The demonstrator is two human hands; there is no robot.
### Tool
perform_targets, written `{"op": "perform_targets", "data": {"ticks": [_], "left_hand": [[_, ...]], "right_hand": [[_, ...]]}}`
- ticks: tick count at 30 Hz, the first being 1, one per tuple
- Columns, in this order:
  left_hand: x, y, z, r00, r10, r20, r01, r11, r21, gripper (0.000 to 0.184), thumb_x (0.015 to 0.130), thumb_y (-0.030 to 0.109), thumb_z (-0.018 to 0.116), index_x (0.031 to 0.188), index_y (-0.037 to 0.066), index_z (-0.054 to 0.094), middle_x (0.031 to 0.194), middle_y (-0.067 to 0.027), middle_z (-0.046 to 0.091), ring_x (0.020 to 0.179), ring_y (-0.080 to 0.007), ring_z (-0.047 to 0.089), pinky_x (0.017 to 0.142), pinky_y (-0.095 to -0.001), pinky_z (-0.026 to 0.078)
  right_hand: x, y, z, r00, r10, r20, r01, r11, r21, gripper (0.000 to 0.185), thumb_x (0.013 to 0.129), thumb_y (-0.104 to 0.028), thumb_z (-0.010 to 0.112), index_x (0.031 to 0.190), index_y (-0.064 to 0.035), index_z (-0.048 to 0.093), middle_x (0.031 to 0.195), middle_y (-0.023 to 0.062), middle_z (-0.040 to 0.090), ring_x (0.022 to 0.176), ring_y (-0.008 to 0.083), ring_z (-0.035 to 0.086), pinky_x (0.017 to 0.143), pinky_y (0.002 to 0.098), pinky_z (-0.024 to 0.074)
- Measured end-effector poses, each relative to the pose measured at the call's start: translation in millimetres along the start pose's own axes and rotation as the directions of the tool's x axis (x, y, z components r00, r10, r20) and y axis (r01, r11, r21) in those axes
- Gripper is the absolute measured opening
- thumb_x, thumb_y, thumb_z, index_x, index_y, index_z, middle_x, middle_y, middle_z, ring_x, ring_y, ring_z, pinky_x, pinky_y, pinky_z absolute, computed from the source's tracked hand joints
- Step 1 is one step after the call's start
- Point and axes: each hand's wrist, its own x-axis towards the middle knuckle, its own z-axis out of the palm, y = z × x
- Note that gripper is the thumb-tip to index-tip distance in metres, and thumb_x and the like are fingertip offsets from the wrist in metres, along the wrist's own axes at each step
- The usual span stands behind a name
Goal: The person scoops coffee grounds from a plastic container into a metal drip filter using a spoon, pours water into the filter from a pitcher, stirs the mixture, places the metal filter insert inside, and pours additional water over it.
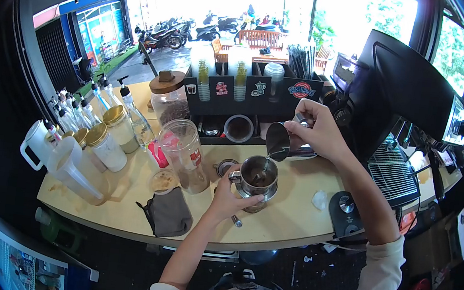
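My right hand [320, 131] is closed on the handle of a metal pitcher [278, 141], tilted so that a thin stream of clear liquid runs from its lip. Below it, the stream falls into a metal drip coffee filter [260, 174] with dark contents, which appears to stand on a small glass [255, 206]. My left hand [226, 201] steadies the filter, its fingers at the side handle and its thumb along the lower rim. A round metal lid [227, 167] lies just behind that hand. Beside my left wrist rests a dark grey pouch [169, 213]; part of a spoon [236, 221] shows near my thumb.
A tall clear plastic jug [186, 157] and several lidded jars [107, 148] stand at left, with pump bottles behind. A black organizer [255, 93] with cups lines the back. On the right are a scale-like black device [346, 207] and an espresso machine [394, 175].
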Motion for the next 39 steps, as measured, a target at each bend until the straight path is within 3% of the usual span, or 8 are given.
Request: {"op": "perform_targets", "data": {"ticks": [8, 21, 27, 32, 34, 35, 37, 39], "left_hand": [[-0.7, -4.3, 0.3, 1.0, 0.015, -0.011, -0.015, 1.0, 0.004, 0.08, 0.059, 0.028, 0.088, 0.125, 0.004, 0.047, 0.116, -0.0087, 0.057, 0.113, -0.0205, 0.052, 0.1, -0.0366, 0.037], [-0.9, -13.3, 0.2, 1.0, 0.01, -0.001, -0.01, 1.0, 0.008, 0.082, 0.06, 0.027, 0.087, 0.127, 0.004, 0.045, 0.117, -0.0097, 0.056, 0.113, -0.0218, 0.052, 0.1, -0.0372, 0.038], [-1.8, 2.9, -4.0, 0.996, 0.084, -0.042, -0.088, 0.993, -0.085, 0.088, 0.063, 0.023, 0.086, 0.133, 0.004, 0.037, 0.122, -0.0114, 0.053, 0.114, -0.0217, 0.052, 0.099, -0.0353, 0.039], [-23.8, 2.0, -34.0, 0.958, 0.072, -0.277, -0.139, 0.963, -0.229, 0.064, 0.075, 0.02, 0.077, 0.127, 0.003, 0.044, 0.113, -0.0105, 0.058, 0.098, -0.0178, 0.058, 0.085, -0.031, 0.047], [-34.6, -3.1, -46.1, 0.935, -0.104, -0.339, 0.125, 0.991, 0.041, 0.034, 0.082, 0.017, 0.07, 0.108, 0.0, 0.057, 0.089, -0.0071, 0.065, 0.074, -0.013, 0.06, 0.065, -0.0279, 0.049], [-38.9, -3.3, -46.7, 0.932, -0.108, -0.347, 0.131, 0.99, 0.043, 0.034, 0.082, 0.017, 0.07, 0.108, 0.0, 0.057, 0.089, -0.0071, 0.065, 0.074, -0.013, 0.06, 0.065, -0.0279, 0.049], [-45.7, -1.1, -46.2, 0.957, -0.115, -0.267, 0.222, 0.883, 0.413, 0.02, 0.084, 0.017, 0.068, 0.087, -0.002, 0.063, 0.065, -0.0048, 0.061, 0.056, -0.0113, 0.056, 0.054, -0.0275, 0.046], [-48.3, -0.2, -42.4, 0.95, -0.182, -0.255, 0.286, 0.834, 0.472, 0.026, 0.082, 0.024, 0.07, 0.08, -0.001, 0.065, 0.061, -0.0089, 0.061, 0.055, -0.0146, 0.058, 0.055, -0.0286, 0.047]], "right_hand": [[6.9, -4.4, 4.0, 0.997, -0.074, -0.022, 0.07, 0.986, -0.149, 0.026, 0.083, -0.007, 0.067, 0.076, -0.0056, 0.043, 0.063, -0.0011, 0.052, 0.056, 0.0026, 0.055, 0.048, 0.0186, 0.0433], [3.0, 1.9, 4.1, 0.997, -0.07, 0.017, 0.071, 0.994, -0.082, 0.025, 0.084, -0.007, 0.067, 0.077, -0.006, 0.043, 0.064, -0.0013, 0.053, 0.056, 0.0021, 0.055, 0.048, 0.0187, 0.0434], [-6.5, 9.3, -2.2, 0.994, -0.094, -0.062, 0.089, 0.993, -0.081, 0.025, 0.08, -0.007, 0.068, 0.073, -0.0039, 0.045, 0.065, -0.0019, 0.048, 0.063, 0.0028, 0.043, 0.054, 0.0214, 0.0372], [-24.9, 21.6, -4.3, 0.969, 0.14, -0.203, -0.049, 0.916, 0.398, 0.024, 0.084, -0.008, 0.067, 0.072, -0.0093, 0.046, 0.066, -0.0052, 0.047, 0.061, 0.0019, 0.046, 0.055, 0.0197, 0.0373], [-28.0, 48.1, -8.2, 0.958, 0.134, -0.254, -0.011, 0.901, 0.433, 0.023, 0.084, -0.008, 0.066, 0.072, -0.0096, 0.047, 0.066, -0.0048, 0.048, 0.06, 0.0025, 0.047, 0.055, 0.0191, 0.0378], [-30.1, 64.7, -9.9, 0.942, 0.135, -0.307, 0.025, 0.886, 0.463, 0.022, 0.085, -0.008, 0.066, 0.073, -0.0099, 0.047, 0.065, -0.0045, 0.048, 0.059, 0.003, 0.048, 0.055, 0.0185, 0.0383], [-38.0, 88.4, -8.9, 0.929, 0.149, -0.338, 0.02, 0.893, 0.45, 0.022, 0.086, -0.007, 0.064, 0.073, -0.0099, 0.046, 0.065, -0.0037, 0.049, 0.057, 0.0036, 0.046, 0.056, 0.0184, 0.0386], [-46.6, 113.6, -4.0, 0.906, 0.271, -0.327, -0.007, 0.779, 0.627, 0.024, 0.086, -0.006, 0.062, 0.072, -0.011, 0.044, 0.063, -0.0036, 0.047, 0.056, 0.0044, 0.045, 0.055, 0.0206, 0.0384]]}}
